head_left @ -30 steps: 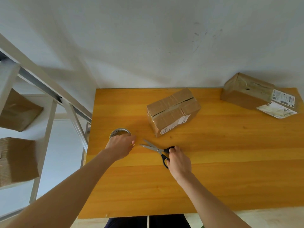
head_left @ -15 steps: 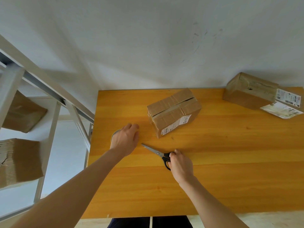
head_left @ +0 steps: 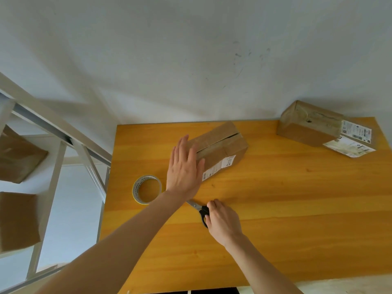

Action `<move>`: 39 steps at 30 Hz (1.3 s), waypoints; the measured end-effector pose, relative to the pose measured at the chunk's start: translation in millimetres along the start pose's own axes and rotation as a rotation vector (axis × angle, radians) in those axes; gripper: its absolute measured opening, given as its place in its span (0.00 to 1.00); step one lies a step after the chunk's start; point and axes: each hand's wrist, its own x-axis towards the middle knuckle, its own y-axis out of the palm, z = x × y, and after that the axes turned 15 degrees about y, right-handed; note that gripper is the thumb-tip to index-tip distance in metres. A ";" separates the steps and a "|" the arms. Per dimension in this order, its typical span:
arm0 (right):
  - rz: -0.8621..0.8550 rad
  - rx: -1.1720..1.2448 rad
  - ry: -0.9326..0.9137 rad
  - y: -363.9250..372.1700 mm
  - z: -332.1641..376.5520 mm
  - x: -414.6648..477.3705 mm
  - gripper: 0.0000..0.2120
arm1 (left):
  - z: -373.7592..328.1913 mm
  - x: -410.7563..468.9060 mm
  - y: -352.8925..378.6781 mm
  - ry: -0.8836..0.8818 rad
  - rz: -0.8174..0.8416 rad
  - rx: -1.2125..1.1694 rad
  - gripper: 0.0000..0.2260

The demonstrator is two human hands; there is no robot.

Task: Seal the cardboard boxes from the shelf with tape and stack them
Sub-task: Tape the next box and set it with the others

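Here, your L hand, fingers straight, is at the open-seamed box on the bench; R hand grips scissors. Tape roll lies beside L wrist. Step: pre-taping. Next, prob. close flaps, pick up tape.

Table: its back edge meets the wall; the shelf stands just beyond its left edge.
Middle box: on the table near the back edge, left of centre, turned askew to the edges.
Corner box: on the table at the back right corner, well apart from the middle box.
Tape roll: flat on the table near the left edge, in front and left of the middle box, apart from it.
Scissors: on the table in front of the middle box, right of the tape roll.
Left hand: over the middle box's left end, between tape roll and box.
Right hand: on the scissors' handles, nearer the front edge than the left hand.
Shelf boxes: one on a higher level, one on the level below.
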 end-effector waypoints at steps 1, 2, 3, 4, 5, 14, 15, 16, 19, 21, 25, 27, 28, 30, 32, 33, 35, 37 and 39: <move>-0.105 0.055 -0.014 -9.4 -0.6 0.8 0.09 | -2.8 3.6 3.7 0.019 0.041 0.036 0.21; -0.239 0.118 -0.022 -18.0 -2.2 3.8 0.07 | -4.5 6.6 7.5 0.029 0.083 0.071 0.23; -0.379 0.172 -0.021 -27.0 -3.5 9.2 0.08 | -5.5 8.8 11.5 0.025 0.123 0.093 0.25; -0.494 0.215 -0.010 -36.5 -3.7 15.2 0.09 | -6.6 10.3 15.4 0.002 0.162 0.096 0.26; -0.558 0.243 -0.005 -46.4 -3.6 22.0 0.11 | -7.4 11.4 19.0 -0.030 0.196 0.087 0.27; -0.242 0.030 -0.215 -93.6 -1.0 74.8 0.34 | 26.9 13.1 8.3 0.240 0.404 0.334 0.29; -0.218 -0.002 -0.233 -90.8 -3.5 77.5 0.34 | 25.0 12.8 7.9 0.225 0.403 0.357 0.29; -0.203 -0.017 -0.247 -87.6 -6.2 79.0 0.33 | 21.6 11.5 9.5 0.207 0.396 0.355 0.29; -0.183 -0.051 -0.264 -76.2 -10.9 79.0 0.33 | 12.4 4.5 19.6 0.171 0.376 0.312 0.27; -0.186 -0.072 -0.262 -70.2 -13.6 81.0 0.32 | 12.4 1.5 22.1 0.167 0.353 0.305 0.28; -0.197 -0.129 -0.343 -74.6 -28.3 90.3 0.31 | 20.5 1.1 17.8 0.223 0.376 0.324 0.32; -0.203 -0.134 -0.355 -79.0 -42.2 90.3 0.29 | 23.0 2.4 15.5 0.239 0.390 0.356 0.33; -0.204 -0.118 -0.351 -80.8 -49.3 89.9 0.28 | 22.7 3.6 14.6 0.245 0.387 0.369 0.33; -0.192 -0.101 -0.342 -83.1 -59.2 90.2 0.27 | 21.2 6.2 13.0 0.262 0.375 0.379 0.33; -0.203 -0.099 -0.344 -83.4 -63.3 90.3 0.28 | 21.6 5.5 12.3 0.268 0.368 0.387 0.32; -0.232 -0.087 -0.348 -83.1 -64.3 89.3 0.28 | 21.7 4.6 12.5 0.258 0.368 0.386 0.32; -0.337 -0.047 -0.345 -81.3 -67.2 86.1 0.28 | 22.0 2.1 13.8 0.210 0.382 0.367 0.32; -0.431 -0.015 -0.319 -79.6 -73.5 84.8 0.27 | 23.1 0.9 15.6 0.165 0.399 0.357 0.33; -0.453 -0.006 -0.297 -79.4 -76.1 82.7 0.27 | 24.1 -0.4 18.0 0.126 0.402 0.347 0.34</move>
